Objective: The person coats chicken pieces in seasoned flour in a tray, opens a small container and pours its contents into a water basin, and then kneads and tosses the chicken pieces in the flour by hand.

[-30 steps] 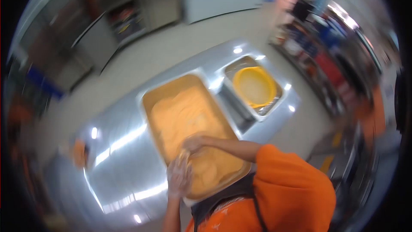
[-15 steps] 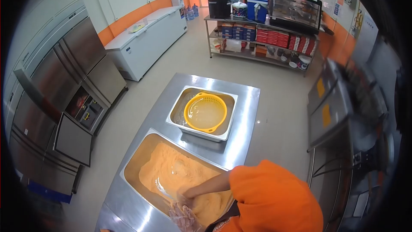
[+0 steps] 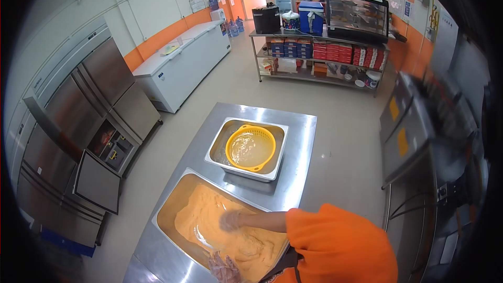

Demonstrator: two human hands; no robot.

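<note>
A deep metal pan (image 3: 168, 230) holds loose orange breading-like powder (image 3: 204, 204), heaped unevenly, with a shiny bare patch near its middle. My right hand (image 3: 230, 221), in a clear plastic glove, is over the powder toward the pan's far side. It is smeared by motion, so its fingers and anything in them cannot be made out. My left hand (image 3: 224, 268), also in a clear glove, is at the pan's near edge with its fingers apart and nothing visible in it. Clumpier powder (image 3: 251, 249) lies to the right of my left hand.
Beyond the pan, a smaller metal pan (image 3: 214, 149) of cloudy liquid holds a yellow basket (image 3: 273, 149). Both pans stand on a steel table (image 3: 293, 178). A refrigerator door (image 3: 97, 182) hangs open at left. A chest freezer (image 3: 183, 65) and a loaded shelf table (image 3: 319, 73) stand farther off.
My right hand has moved away from my left hand, toward the pan's far side. My left hand stays by the near edge. The whole view has shifted slightly.
</note>
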